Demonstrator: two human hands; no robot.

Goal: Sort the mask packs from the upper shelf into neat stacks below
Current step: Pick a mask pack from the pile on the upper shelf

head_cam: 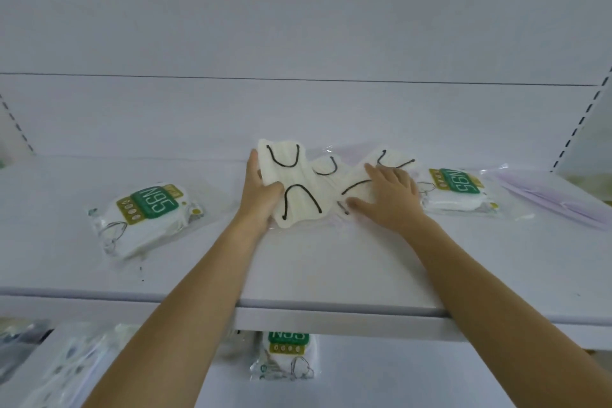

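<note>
Cream mask packs with black ear loops lie in the middle of the white upper shelf (331, 262). My left hand (261, 189) grips the left cream pack (294, 185), thumb on top and fingers behind its left edge. My right hand (387, 195) lies on the right cream pack (394, 159) with fingers spread; whether it grips is unclear. A third cream pack (326, 167) shows between them. One green-labelled N95 pack (145, 215) lies at the left, another N95 pack (457, 190) just right of my right hand. Pale purple packs (556, 199) lie at the far right.
On the lower shelf an N95 pack (286, 358) sits under the upper shelf's front edge. More clear-wrapped packs (73, 364) lie blurred at the lower left. Slotted shelf uprights (583, 122) stand at both sides, and a white back panel closes the rear.
</note>
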